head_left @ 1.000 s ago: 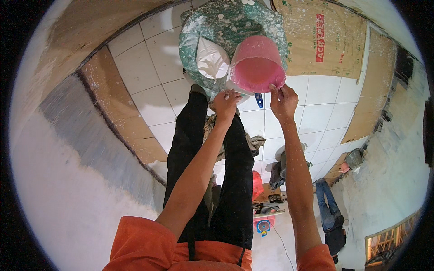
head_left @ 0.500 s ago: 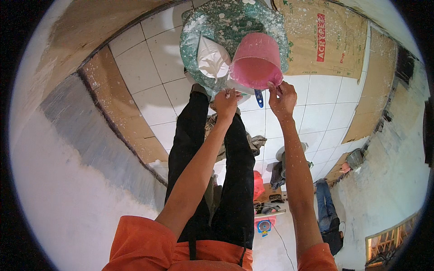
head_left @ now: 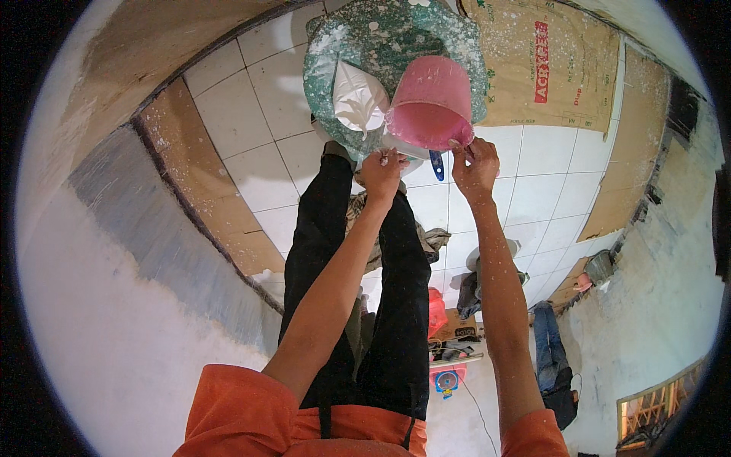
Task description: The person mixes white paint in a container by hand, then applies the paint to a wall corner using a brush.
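A pink bucket [head_left: 432, 84] lies tipped on the white-speckled green surface [head_left: 320, 53], its mouth facing me. My right hand [head_left: 476, 167] pinches the rim at the bucket's lower right. Close below the rim's left side is my left hand [head_left: 381, 174], its fingers closed; what they hold is too small to make out. A pale, partly see-through object [head_left: 407, 146] shows between that hand and the bucket, mostly hidden. To the left sits an open white bag [head_left: 358, 97]. A blue handle [head_left: 436, 165] with a hole pokes out between my hands.
Brown paper sheet [head_left: 541, 76] covers floor tiles at the right. Cardboard strips [head_left: 202, 183] run along the left wall. A crumpled cloth [head_left: 430, 242] is by my legs. Behind are a grey bucket [head_left: 600, 266], a red object [head_left: 436, 312] and a person in jeans [head_left: 550, 343].
Little differs. My left hand has turned slightly and its fingers have shifted near the pale object; the bucket and my right hand stay almost in place.
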### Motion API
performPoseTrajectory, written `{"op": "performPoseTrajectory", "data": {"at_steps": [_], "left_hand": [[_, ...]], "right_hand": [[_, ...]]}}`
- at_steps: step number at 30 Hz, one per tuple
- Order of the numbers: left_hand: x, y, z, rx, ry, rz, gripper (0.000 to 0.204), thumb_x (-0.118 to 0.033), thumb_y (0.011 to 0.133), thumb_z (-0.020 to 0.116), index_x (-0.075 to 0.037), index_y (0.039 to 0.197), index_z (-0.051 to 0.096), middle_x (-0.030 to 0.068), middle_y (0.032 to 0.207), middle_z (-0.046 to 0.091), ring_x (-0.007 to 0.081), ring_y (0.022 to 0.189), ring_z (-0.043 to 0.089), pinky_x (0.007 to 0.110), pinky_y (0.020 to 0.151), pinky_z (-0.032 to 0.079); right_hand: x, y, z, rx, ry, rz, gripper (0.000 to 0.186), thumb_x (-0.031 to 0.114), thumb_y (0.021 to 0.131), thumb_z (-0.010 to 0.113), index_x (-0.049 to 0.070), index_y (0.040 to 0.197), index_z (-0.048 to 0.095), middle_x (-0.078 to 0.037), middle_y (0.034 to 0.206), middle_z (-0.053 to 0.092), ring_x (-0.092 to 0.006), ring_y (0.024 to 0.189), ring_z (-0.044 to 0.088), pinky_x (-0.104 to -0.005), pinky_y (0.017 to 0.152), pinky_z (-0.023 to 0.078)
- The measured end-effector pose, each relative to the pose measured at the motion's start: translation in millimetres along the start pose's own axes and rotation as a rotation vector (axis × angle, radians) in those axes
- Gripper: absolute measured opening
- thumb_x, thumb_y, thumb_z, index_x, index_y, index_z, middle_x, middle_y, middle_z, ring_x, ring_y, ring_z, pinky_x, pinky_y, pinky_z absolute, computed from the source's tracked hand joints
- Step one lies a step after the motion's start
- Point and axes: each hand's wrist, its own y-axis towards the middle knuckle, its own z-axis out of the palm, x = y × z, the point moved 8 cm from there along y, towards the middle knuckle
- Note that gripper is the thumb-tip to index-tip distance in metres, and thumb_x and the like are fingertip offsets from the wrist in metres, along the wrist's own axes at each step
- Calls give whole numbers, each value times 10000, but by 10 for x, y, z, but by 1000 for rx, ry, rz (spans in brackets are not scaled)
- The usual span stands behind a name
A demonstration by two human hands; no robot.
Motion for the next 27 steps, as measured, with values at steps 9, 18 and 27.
{"op": "performPoseTrajectory", "data": {"at_steps": [9, 18, 27], "left_hand": [[-36, -3, 11, 14, 38, 8, 201, -78, 952, 521, 110, 895, 565, 181, 838, 662, 219, 738, 699, 289, 637, 566], [6, 13, -19, 9, 59, 6, 227, -117, 942, 551, 109, 936, 574, 193, 871, 674, 248, 745, 697, 311, 664, 575], [19, 24, -23, 8, 53, 10, 222, -110, 946, 545, 110, 936, 572, 196, 880, 675, 245, 751, 697, 308, 663, 577]], "right_hand": [[55, -21, -17, -34, 18, -42, 145, 115, 783, 695, 48, 723, 581, -84, 610, 531, -288, 598, 529, -395, 646, 407], [44, -46, 32, -19, -4, -78, 114, 97, 771, 695, 45, 739, 599, -78, 611, 535, -271, 591, 530, -382, 643, 403], [67, -38, 5, -37, 26, -68, 101, 104, 778, 701, 47, 755, 621, -70, 595, 532, -265, 577, 523, -381, 643, 402]]}}
